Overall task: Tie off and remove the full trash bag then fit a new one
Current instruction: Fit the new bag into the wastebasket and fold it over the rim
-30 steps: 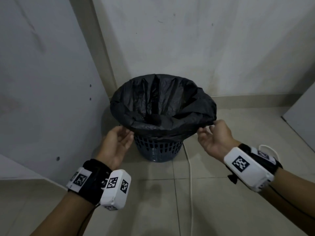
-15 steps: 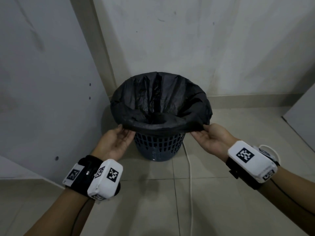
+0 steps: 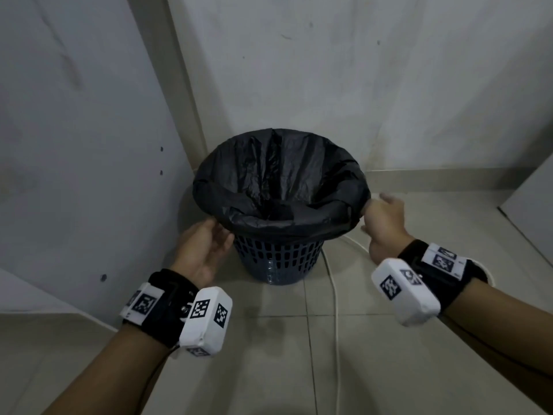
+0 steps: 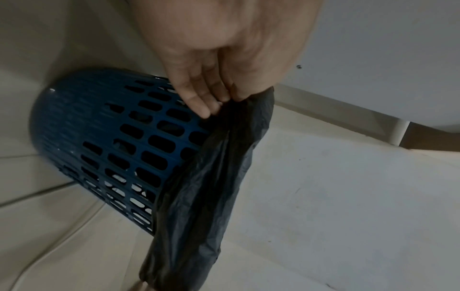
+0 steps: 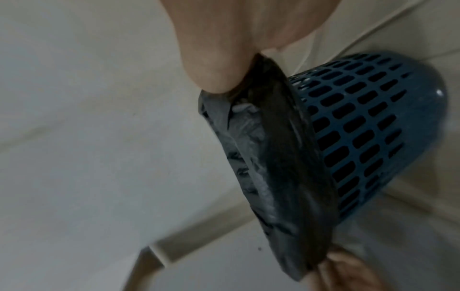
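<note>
At the basket rim: your left hand (image 3: 203, 250) and right hand (image 3: 384, 223) now pinch the black bag's (image 3: 281, 181) folded edge.
Change: a second ago your right fingers only touched it; peeling it off the blue basket (image 3: 278, 262) can begin.

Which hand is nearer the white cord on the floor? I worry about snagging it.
Right. The right hand pinches the bag just above the cord; the left hand holds the bin's far side.
</note>
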